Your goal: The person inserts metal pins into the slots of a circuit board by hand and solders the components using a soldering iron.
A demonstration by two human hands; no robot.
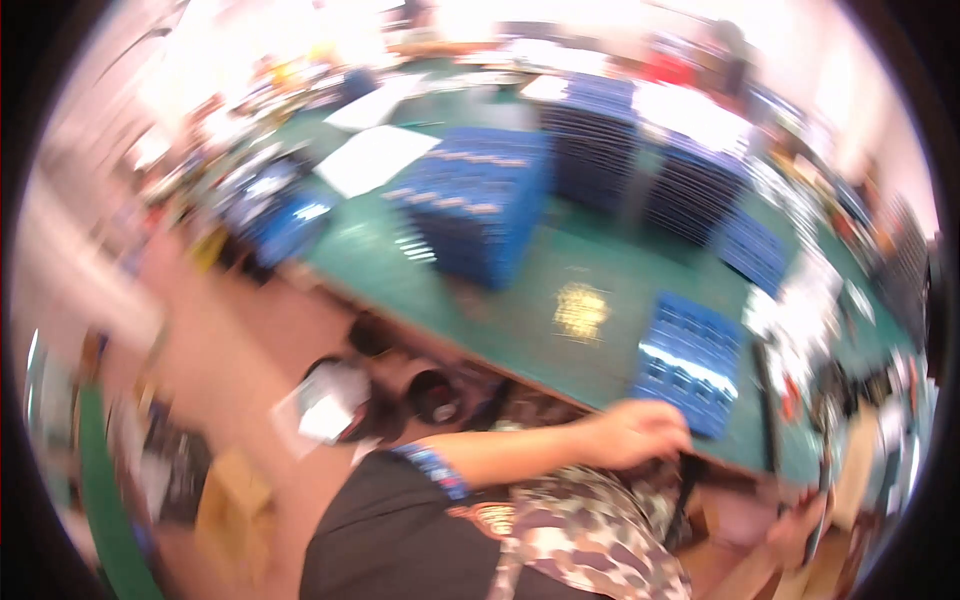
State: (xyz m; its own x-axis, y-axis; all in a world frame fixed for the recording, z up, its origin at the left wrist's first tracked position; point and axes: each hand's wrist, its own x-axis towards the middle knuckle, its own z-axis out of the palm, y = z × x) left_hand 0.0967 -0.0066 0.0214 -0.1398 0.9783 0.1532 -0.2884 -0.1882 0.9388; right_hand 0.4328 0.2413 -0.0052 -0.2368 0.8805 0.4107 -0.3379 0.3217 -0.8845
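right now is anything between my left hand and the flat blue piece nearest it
Nothing visible: your left hand is by the near edge of the flat blue piece, though blur hides whether they touch.

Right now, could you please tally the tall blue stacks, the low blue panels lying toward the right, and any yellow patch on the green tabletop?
Tall blue stacks: 3
Low blue panels: 2
Yellow patch, too blurred to identify: 1
Total: 6

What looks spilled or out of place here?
Possibly the yellow patch on the green tabletop, left of the blue panel by the left hand: its colour stands out, but blur hides whether it's spilled.
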